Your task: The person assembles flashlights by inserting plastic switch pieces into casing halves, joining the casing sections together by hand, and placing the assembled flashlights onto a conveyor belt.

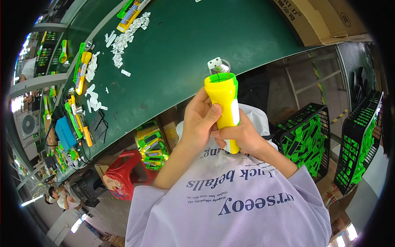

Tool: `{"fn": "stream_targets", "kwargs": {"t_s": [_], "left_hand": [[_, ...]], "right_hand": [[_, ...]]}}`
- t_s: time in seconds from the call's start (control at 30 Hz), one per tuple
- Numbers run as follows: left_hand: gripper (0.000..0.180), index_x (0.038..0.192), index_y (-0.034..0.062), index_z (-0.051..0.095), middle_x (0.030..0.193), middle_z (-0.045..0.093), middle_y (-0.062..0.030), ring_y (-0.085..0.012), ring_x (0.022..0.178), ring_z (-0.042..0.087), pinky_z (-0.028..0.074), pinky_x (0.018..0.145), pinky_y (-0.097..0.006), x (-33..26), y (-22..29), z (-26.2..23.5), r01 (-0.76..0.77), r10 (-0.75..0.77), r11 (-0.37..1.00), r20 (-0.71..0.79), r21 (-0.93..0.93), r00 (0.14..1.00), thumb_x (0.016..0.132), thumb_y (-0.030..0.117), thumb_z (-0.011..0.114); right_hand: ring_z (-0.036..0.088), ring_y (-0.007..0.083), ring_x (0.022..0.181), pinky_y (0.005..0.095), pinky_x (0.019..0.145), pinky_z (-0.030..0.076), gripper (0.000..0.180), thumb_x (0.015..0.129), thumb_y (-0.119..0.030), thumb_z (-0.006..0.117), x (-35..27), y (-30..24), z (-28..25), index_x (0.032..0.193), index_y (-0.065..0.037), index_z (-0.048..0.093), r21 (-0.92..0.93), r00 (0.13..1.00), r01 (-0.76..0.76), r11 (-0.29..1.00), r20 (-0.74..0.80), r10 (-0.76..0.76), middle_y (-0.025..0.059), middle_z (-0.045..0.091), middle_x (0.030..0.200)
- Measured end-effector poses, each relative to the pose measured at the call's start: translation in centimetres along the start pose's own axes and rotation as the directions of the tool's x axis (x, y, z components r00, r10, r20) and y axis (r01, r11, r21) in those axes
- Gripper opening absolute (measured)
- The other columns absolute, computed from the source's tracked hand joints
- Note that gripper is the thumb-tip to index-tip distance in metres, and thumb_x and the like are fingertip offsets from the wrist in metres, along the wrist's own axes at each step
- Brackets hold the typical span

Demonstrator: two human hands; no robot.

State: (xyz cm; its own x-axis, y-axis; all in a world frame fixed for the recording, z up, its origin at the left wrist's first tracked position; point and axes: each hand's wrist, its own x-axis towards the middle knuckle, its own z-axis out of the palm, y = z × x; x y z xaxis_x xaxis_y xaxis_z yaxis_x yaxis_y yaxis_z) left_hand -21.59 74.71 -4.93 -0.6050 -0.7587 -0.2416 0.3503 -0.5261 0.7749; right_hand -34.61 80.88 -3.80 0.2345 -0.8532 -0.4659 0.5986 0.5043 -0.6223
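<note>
Both of my hands hold a yellow and green flashlight body (222, 92) in front of my chest, its wide threaded mouth tilted up and away. My left hand (199, 119) wraps the yellow side, thumb pressed below the head. Lower down, my right hand (242, 133) grips the handle from the right, its thumb across the front. At the open mouth sits a clear, shiny reflector (224, 66) with a small white plate (214, 63) on it. Thin wires run from inside the body toward it. A white panel (235, 112) shows on the body's right side.
Small white plastic parts (119, 47) lie scattered on the green table (177, 45). More flashlight pieces (83, 68) line its left side, near a blue box (66, 132). A red stool (123, 175) stands below. Black crates (325, 140) hold green parts at right; a cardboard box (304, 24) sits beyond.
</note>
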Motion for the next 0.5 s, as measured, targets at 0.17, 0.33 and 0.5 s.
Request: {"fn": "stream_targets", "kwargs": {"t_s": [0.17,0.33,0.5], "left_hand": [[0.067,0.130,-0.0061,0.046,0.120,0.058,-0.0152,-0.0242,0.110,0.056,0.042,0.097,-0.036,-2.0,5.1,-4.7,-0.446,0.608,0.703,-0.143,0.554,0.781,0.089,0.045,0.061],[0.085,0.111,-0.0028,0.062,0.098,0.064,-0.0146,-0.0286,0.091,0.061,0.045,0.084,-0.041,-3.8,12.8,-0.8,-0.367,0.390,-0.400,0.518,0.840,0.761,0.069,0.070,0.070],[0.053,0.095,0.0003,0.064,0.075,0.063,-0.0130,-0.0314,0.069,0.059,0.046,0.067,-0.042,-2.4,11.5,-0.3,-0.127,0.233,-0.400,0.234,0.908,0.944,0.070,0.045,0.078]], "right_hand": [[0.065,0.0308,0.069,0.0395,0.061,0.049,0.036,0.067,-0.012,0.073,0.0,-3.4,-1.1,0.097,-0.001,0.057,-0.931,0.971,0.103,0.350,0.018,-0.239,0.0124,0.064,0.078],[0.061,0.0230,0.078,0.0380,0.076,0.049,0.020,0.073,-0.014,0.066,1.9,-7.6,0.8,0.089,-0.008,0.057,-0.737,0.781,0.181,-0.652,0.510,-0.359,0.0051,0.060,0.074],[0.059,0.0203,0.089,0.0460,0.096,0.045,0.028,0.072,-0.011,0.065,3.7,-11.5,4.6,0.100,-0.011,0.060,-0.410,0.603,0.217,-0.886,0.770,-0.208,0.0041,0.060,0.092]]}}
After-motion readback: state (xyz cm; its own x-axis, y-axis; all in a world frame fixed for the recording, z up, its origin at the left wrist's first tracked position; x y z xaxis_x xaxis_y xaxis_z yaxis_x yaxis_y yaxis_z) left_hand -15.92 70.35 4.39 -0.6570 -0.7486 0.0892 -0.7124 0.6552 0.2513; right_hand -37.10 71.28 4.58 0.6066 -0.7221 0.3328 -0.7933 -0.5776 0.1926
